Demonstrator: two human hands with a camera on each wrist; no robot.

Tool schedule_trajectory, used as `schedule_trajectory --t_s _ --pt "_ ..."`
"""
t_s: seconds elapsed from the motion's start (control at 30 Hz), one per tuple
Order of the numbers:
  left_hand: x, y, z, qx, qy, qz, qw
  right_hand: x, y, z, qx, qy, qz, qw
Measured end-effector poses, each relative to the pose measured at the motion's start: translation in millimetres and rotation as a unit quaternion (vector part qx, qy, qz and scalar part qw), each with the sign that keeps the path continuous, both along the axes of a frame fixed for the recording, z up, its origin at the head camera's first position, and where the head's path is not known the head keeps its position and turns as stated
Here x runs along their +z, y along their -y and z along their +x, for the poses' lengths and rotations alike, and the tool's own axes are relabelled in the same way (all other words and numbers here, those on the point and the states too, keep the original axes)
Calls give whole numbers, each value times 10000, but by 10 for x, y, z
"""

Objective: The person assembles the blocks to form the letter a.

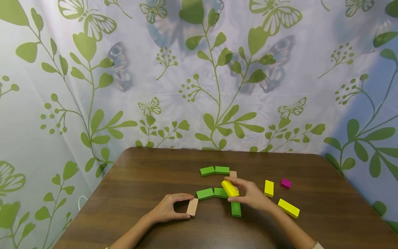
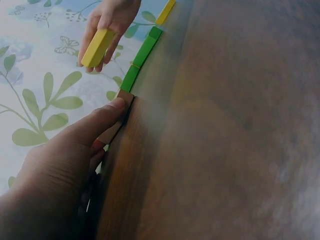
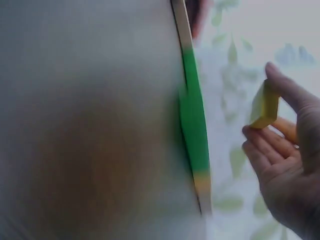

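My left hand (image 1: pixel 170 209) pinches a plain wooden block (image 1: pixel 192 207) by its ends, close on the table; the left wrist view shows the thumb on this wooden block (image 2: pixel 127 96). My right hand (image 1: pixel 252 195) holds a yellow block (image 1: pixel 230 188) between thumb and fingers, raised over the blocks. In the right wrist view the yellow block (image 3: pixel 267 106) stands tilted in the fingers. Under and beside it, green blocks (image 1: pixel 205 194) run in a row, and one green block (image 1: pixel 236 209) points toward me. Another wooden block (image 1: pixel 233 174) is partly hidden behind the right hand.
Two green blocks (image 1: pixel 222 170) lie end to end farther back. To the right are a yellow block (image 1: pixel 268 188), a longer yellow block (image 1: pixel 288 208) and a small magenta block (image 1: pixel 286 183). The brown table (image 1: pixel 149 173) ends at a patterned curtain (image 1: pixel 174 86).
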State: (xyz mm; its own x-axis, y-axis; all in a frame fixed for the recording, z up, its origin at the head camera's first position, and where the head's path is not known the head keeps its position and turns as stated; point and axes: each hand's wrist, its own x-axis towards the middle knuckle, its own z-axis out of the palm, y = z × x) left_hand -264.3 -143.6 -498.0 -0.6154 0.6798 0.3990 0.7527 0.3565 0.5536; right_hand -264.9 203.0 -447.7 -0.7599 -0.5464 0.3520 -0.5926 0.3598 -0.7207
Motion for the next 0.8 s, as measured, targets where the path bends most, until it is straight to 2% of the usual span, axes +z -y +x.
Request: schedule_trajectory --t_s 0.07,0.13,0.23,0.3,0.4,0.57,0.67,0.8 --pt "3 -1 7 15 23 -3 10000 -21 141 137 424 282 -147 9986" --pt "3 -2 10 23 20 -12 10000 -48 266 261 709 397 -53 9967" --pt "-2 0 8 30 -47 -33 10000 -101 422 413 998 232 285 9943" --pt "-6 3 6 38 -46 -41 10000 -146 499 483 1038 58 592 9928" --pt "-5 1 5 36 -44 -47 10000 -237 573 533 1035 -179 896 9904" --pt "9 -3 18 20 10 -68 10000 -365 617 546 1084 -44 1089 9881" --pt "13 1 23 53 98 -81 9999 -388 619 548 1124 92 1160 9868" --pt "17 10 25 100 144 -67 9998 -381 612 579 1137 65 1222 9859"
